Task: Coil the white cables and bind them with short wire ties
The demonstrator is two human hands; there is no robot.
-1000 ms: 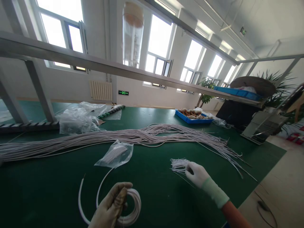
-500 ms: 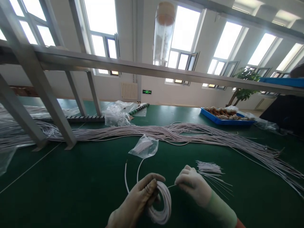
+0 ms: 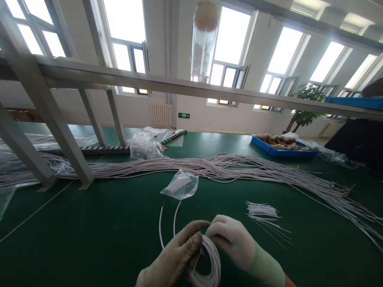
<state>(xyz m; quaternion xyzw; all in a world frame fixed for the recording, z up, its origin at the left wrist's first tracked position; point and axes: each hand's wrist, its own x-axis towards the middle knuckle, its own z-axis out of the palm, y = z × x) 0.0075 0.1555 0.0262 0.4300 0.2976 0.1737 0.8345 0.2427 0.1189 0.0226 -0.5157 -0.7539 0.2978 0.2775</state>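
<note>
A coil of white cable is gripped in my gloved left hand, thumb and fingers pinching its upper left side. Two loose cable ends stick up behind that hand. My right hand, in a pale glove, is closed at the top of the coil, close to the left fingertips. A thin white tie shows inside the loop; its other end is hidden in the right fingers. To the right lies a pile of short thin white ties on the green table.
A long bundle of cables runs across the table. Before it lies a clear plastic bag of thin strips. A blue tray stands at the back right. Metal shelf posts rise at left, under a rail.
My right hand has moved left, from beside the coil to against its top. The tie's stretch between hand and coil is now hidden, and a thin length shows inside the loop.
</note>
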